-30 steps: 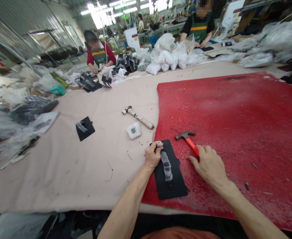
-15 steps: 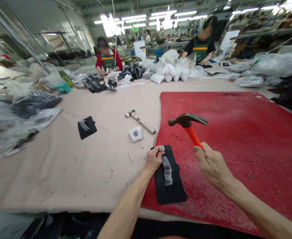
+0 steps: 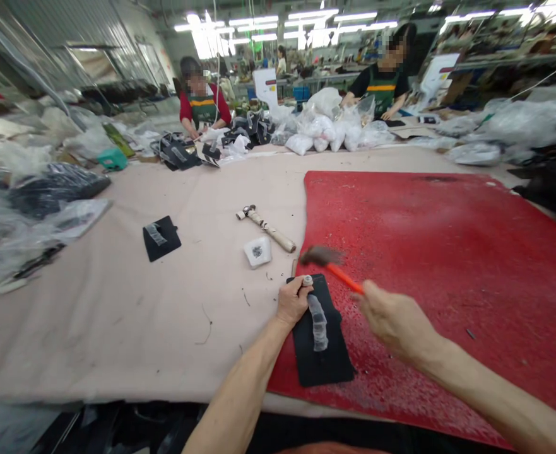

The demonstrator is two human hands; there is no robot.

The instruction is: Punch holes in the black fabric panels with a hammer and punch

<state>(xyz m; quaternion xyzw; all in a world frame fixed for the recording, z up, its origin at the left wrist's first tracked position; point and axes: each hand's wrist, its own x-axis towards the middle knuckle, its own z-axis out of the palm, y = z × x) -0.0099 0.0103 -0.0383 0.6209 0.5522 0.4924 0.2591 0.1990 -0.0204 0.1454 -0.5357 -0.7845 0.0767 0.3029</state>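
My right hand (image 3: pixel 396 320) is closed round the orange handle of a claw hammer (image 3: pixel 346 277), whose head is blurred and hangs just above and right of my left hand. My left hand (image 3: pixel 293 301) pinches an upright punch (image 3: pixel 308 280), of which only the pale round top end shows. The punch stands at the upper end of a black flat panel (image 3: pixel 332 362). Along that panel runs a handle strip wrapped in clear plastic (image 3: pixel 319 328). The punch's lower tip is hidden by my fingers. Beneath the panel lies a red mat (image 3: pixel 424 271).
A second hammer (image 3: pixel 272 233) with a wrapped handle lies beyond my left hand, beside a small white tub (image 3: pixel 257 252) of dark bits. Another black panel (image 3: pixel 162 238) rests further left. Plastic bags (image 3: pixel 325 126) and two co-workers in green aprons are across the table.
My right hand has swung the claw hammer down and left, bringing its head close to the punch. My left hand, the punch and the black panel stay in place.
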